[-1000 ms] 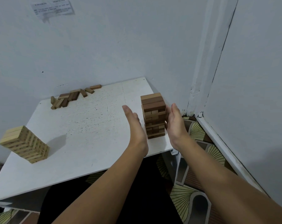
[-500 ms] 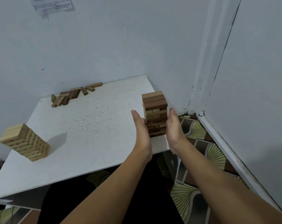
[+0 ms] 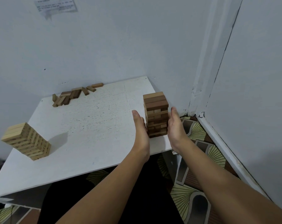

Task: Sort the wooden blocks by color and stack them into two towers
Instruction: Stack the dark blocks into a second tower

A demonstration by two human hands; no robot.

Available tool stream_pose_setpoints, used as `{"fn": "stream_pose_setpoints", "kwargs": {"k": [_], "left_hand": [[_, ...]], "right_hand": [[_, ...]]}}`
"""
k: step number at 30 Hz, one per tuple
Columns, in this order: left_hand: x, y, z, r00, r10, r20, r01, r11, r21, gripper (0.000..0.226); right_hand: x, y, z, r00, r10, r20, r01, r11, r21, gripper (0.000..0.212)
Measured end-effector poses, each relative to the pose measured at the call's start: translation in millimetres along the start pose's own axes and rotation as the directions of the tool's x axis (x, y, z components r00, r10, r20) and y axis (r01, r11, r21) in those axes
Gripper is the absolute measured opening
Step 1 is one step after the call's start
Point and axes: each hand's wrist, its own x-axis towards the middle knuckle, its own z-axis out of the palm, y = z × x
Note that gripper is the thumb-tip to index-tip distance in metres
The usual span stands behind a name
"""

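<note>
A tower of mostly dark brown blocks (image 3: 155, 110) stands near the right front corner of the white table (image 3: 88, 126). My left hand (image 3: 141, 128) presses flat against the tower's left side with straight fingers. My right hand (image 3: 175, 125) lies flat against its right side. A tower of light blocks (image 3: 26, 140) stands at the table's left. Several loose blocks (image 3: 72, 95), light and dark mixed, lie scattered at the far edge by the wall.
The table sits in a corner of grey walls (image 3: 258, 78). A paper note (image 3: 56, 4) is stuck high on the back wall. Patterned floor tiles (image 3: 198, 159) show to the right of and below the table.
Both hands have closed in from either side until their palms touch the dark tower. The towers and loose blocks have not moved.
</note>
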Motion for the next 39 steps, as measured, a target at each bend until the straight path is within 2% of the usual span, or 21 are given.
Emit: {"fn": "stream_pose_setpoints", "kwargs": {"k": [3, 5, 7, 9, 12, 15, 17, 20, 24, 28, 33, 37, 39], "left_hand": [[2.0, 17.1, -17.0, 0.990, 0.056, -0.126, -0.041, 0.992, 0.120, 0.106], [9.1, 31.3, -38.4, 0.977, 0.144, -0.158, -0.102, 0.964, 0.247, 0.082], [16.0, 46.5, -64.1, 0.963, 0.237, -0.127, -0.175, 0.912, 0.371, 0.057], [21.7, 61.9, -91.5, 0.941, 0.324, -0.096, -0.237, 0.836, 0.495, 0.046], [28.2, 80.7, -131.2, 0.893, 0.441, -0.087, -0.288, 0.710, 0.643, 0.038], [34.0, 90.7, -164.4, 0.865, 0.490, -0.112, -0.248, 0.610, 0.753, 0.038], [35.9, 94.6, -181.9, 0.860, 0.492, -0.136, -0.199, 0.567, 0.799, 0.038], [43.1, 92.4, -204.7, 0.857, 0.488, -0.168, -0.134, 0.525, 0.840, 0.038], [62.7, 78.8, -234.6, 0.875, 0.430, -0.221, -0.027, 0.500, 0.866, 0.045], [95.4, 64.5, -256.0, 0.891, 0.357, -0.281, 0.063, 0.515, 0.855, 0.052], [155.7, 67.0, -275.1, 0.892, 0.314, -0.327, 0.137, 0.500, 0.855, 0.061], [210.6, 79.9, -287.6, 0.892, 0.281, -0.355, 0.211, 0.438, 0.874, 0.058], [236.8, 87.2, -292.2, 0.892, 0.262, -0.368, 0.228, 0.444, 0.867, 0.053]], "right_hand": [[-1.5, -23.1, -3.2, 0.998, -0.029, -0.056, 0.025, 0.997, -0.070, 0.081], [2.3, -45.5, -4.6, 0.991, -0.086, -0.104, 0.073, 0.990, -0.121, 0.075], [8.0, -73.3, -1.5, 0.977, -0.174, -0.120, 0.152, 0.973, -0.174, 0.068], [12.5, -103.1, 8.5, 0.961, -0.257, -0.105, 0.222, 0.938, -0.265, 0.063], [20.1, -140.4, 36.7, 0.936, -0.350, 0.022, 0.323, 0.835, -0.446, 0.053], [29.0, -157.2, 81.8, 0.899, -0.380, 0.218, 0.427, 0.645, -0.634, 0.051], [34.1, -152.1, 115.1, 0.871, -0.363, 0.331, 0.484, 0.516, -0.707, 0.049], [40.9, -126.1, 160.6, 0.864, -0.297, 0.406, 0.502, 0.458, -0.734, 0.044], [63.5, -63.0, 199.8, 0.899, -0.166, 0.404, 0.432, 0.479, -0.764, 0.046], [97.7, -5.8, 212.3, 0.941, -0.051, 0.334, 0.326, 0.396, -0.858, 0.049], [160.4, 15.3, 232.6, 0.960, -0.070, 0.271, 0.280, 0.283, -0.917, 0.051], [226.9, 21.9, 252.2, 0.951, -0.120, 0.285, 0.303, 0.182, -0.935, 0.051], [260.2, 25.1, 261.8, 0.946, -0.118, 0.302, 0.315, 0.126, -0.940, 0.051]]}}
